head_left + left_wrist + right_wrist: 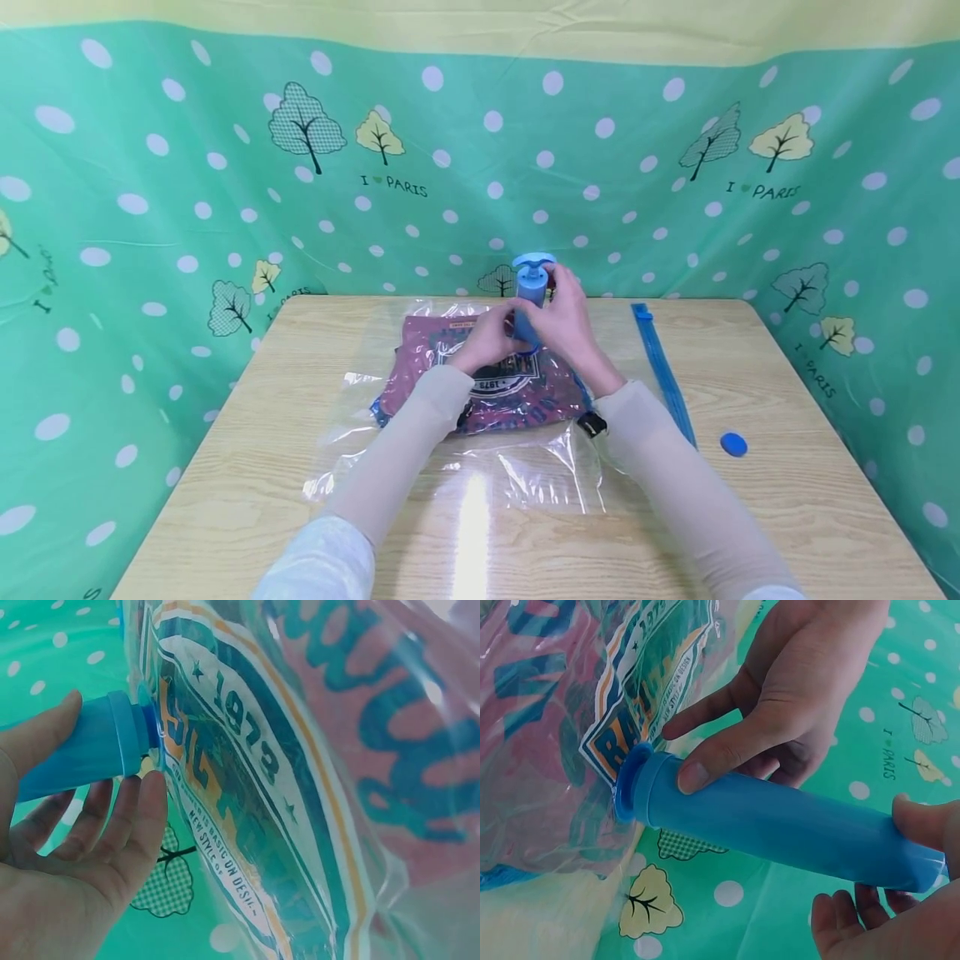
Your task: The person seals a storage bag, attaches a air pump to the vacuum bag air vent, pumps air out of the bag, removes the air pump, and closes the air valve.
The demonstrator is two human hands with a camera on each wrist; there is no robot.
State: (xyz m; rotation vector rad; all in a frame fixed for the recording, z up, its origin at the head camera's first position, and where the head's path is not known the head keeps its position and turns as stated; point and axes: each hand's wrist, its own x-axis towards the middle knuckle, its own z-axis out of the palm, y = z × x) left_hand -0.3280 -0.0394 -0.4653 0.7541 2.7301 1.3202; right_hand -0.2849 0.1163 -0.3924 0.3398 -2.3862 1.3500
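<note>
A blue hand pump (531, 290) stands nearly upright on a see-through vacuum storage bag (551, 462). Inside the bag lies a folded pinkish-red garment (416, 354) with printed lettering. The pump's lower end meets a round blue valve (632, 784) on the bag. My left hand (486, 340) holds the barrel low down, thumb on one side and fingers on the other, close over the bag. Higher up, my right hand (564, 321) grips the barrel near its top, below the pump's wide light-blue handle (533, 259).
A long blue zipper strip (663, 367), with a small slider (644, 316) near its far end, runs along the bag's right side. Farther right on the wooden table (795, 500) is a round blue cap (733, 444). A green dotted curtain (480, 167) hangs behind the table and at both sides.
</note>
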